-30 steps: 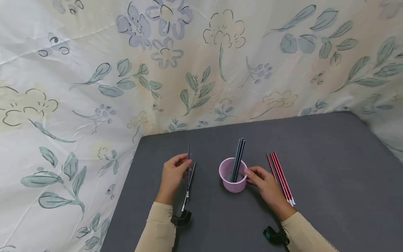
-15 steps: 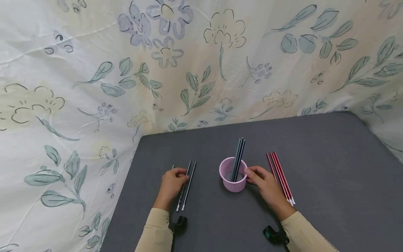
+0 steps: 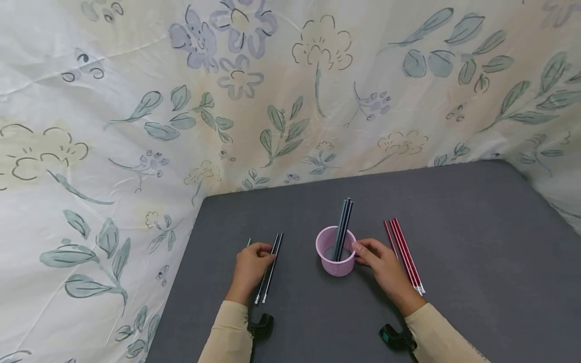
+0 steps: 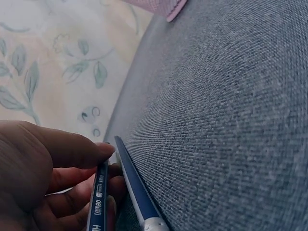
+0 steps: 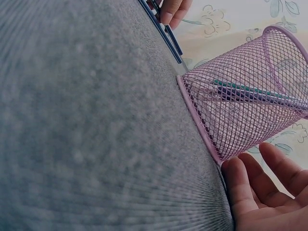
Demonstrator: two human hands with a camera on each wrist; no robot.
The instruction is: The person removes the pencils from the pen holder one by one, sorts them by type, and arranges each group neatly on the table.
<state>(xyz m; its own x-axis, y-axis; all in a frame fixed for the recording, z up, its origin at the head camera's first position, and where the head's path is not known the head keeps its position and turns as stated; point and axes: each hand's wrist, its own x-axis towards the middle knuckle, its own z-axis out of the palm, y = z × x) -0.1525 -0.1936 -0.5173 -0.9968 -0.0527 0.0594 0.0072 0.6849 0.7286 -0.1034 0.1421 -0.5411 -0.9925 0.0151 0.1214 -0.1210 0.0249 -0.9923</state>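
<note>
My left hand (image 3: 251, 264) is low over the table at the left, pinching a dark blue pencil (image 4: 99, 197) with a white-lettered barrel between thumb and fingers. Right beside it lies a second dark blue pencil (image 4: 137, 190). The green end of another pencil (image 3: 249, 242) pokes out beyond that hand, which hides the rest. A pink mesh pen cup (image 5: 245, 79) stands upright mid-table, with several dark blue and green pencils (image 3: 343, 227) leaning inside. At the cup's right side, my right hand (image 3: 381, 262) has its fingertips against it, fingers only slightly bent.
Several red pencils (image 3: 405, 257) lie side by side on the grey table (image 3: 481, 252), just right of my right hand. A floral-patterned cloth (image 3: 281, 75) hangs behind the table and at its left.
My left hand has come down and nearer with the dark blue pencil, which was raised and now lies low alongside the other one. The right hand and cup have stayed put.
</note>
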